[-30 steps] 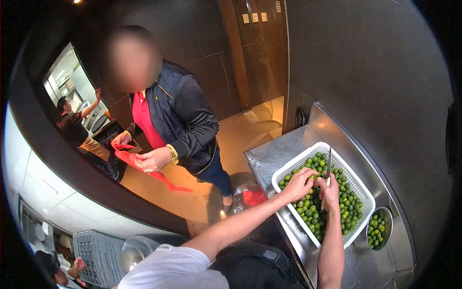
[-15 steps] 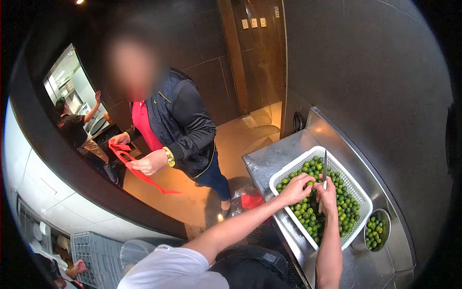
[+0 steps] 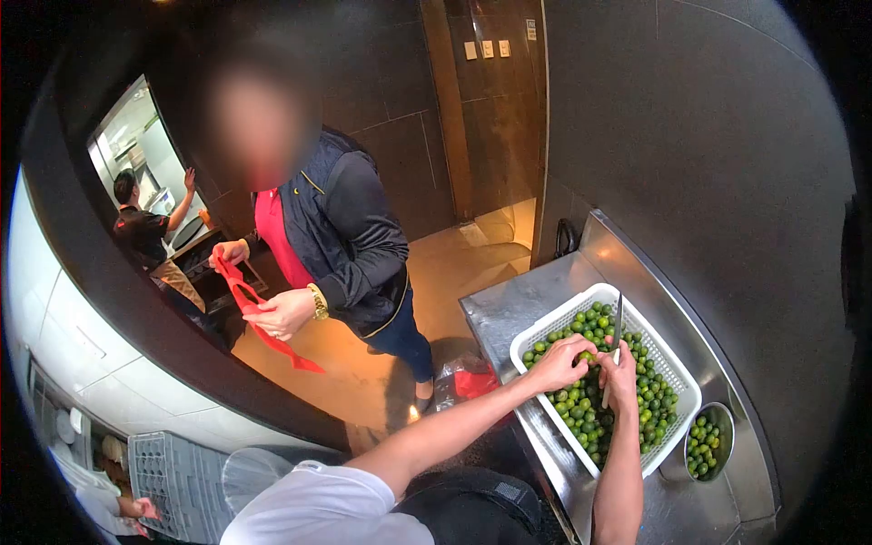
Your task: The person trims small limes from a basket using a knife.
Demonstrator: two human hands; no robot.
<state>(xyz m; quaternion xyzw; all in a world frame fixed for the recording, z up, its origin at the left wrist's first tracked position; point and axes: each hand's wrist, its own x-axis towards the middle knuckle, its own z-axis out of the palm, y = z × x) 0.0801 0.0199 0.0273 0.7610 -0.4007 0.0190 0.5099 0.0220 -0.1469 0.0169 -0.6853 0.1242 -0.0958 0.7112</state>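
My left hand (image 3: 559,363) is closed on a small green citrus fruit (image 3: 586,358) above a white plastic basket (image 3: 530,336). In my right hand (image 3: 619,374) is a knife (image 3: 619,318), its blade pointing up and away and its pale handle showing below the fingers. Both hands are close together over the basket, fingertips nearly touching at the fruit. Many green citrus fruits (image 3: 656,400) fill the basket. To its right, a round metal container (image 3: 724,420) holds more of the same fruits.
The basket stands on a steel counter (image 3: 509,295) with a raised edge along the dark wall. A person (image 3: 350,218) stands at the left holding a red strip (image 3: 241,295). Farther left are another person (image 3: 141,222) and grey racks (image 3: 177,481). A plastic bag (image 3: 463,381) lies on the floor.
The camera view has shifted slightly. The nearby person's hands have moved the red strip a little. My hands remain over the basket with the knife and fruit.
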